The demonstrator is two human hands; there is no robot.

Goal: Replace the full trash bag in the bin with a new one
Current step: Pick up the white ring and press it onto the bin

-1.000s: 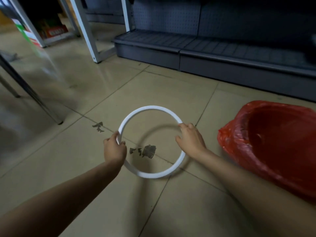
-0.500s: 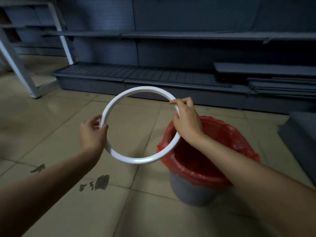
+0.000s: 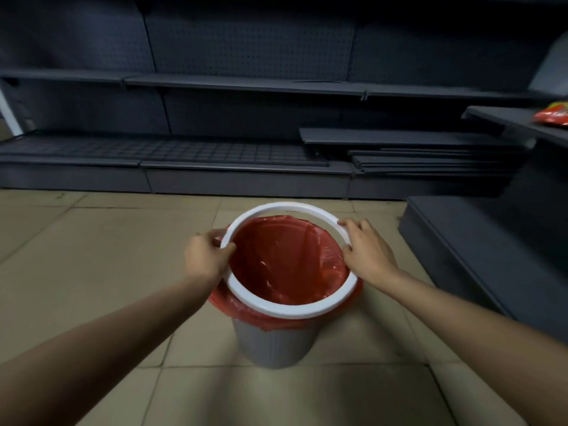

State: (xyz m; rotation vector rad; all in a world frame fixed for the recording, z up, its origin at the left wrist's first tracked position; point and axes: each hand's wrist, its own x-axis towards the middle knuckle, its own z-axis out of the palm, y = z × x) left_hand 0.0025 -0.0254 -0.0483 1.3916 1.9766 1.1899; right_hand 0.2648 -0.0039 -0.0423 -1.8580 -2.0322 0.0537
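Note:
A grey bin (image 3: 270, 345) stands on the tiled floor in the middle of the view. A red trash bag (image 3: 285, 259) lines it, with its edge folded out over the rim. A white plastic ring (image 3: 289, 310) sits over the bag at the bin's mouth, its near side low on the rim and its far side a little higher. My left hand (image 3: 206, 259) grips the ring's left side. My right hand (image 3: 367, 252) holds its right side, fingers curled over the ring. The bag's inside looks empty.
Dark metal store shelving (image 3: 246, 87) runs along the back, with loose shelf boards (image 3: 424, 161) stacked at the right. A dark shelf base (image 3: 479, 250) juts out close to the bin's right. A red packet (image 3: 553, 116) lies on a right-hand shelf.
Both hands lifted the white ring off the floor at the left, carried it right over the bin and lowered it onto the red bag's rim. The view has turned toward the bin.

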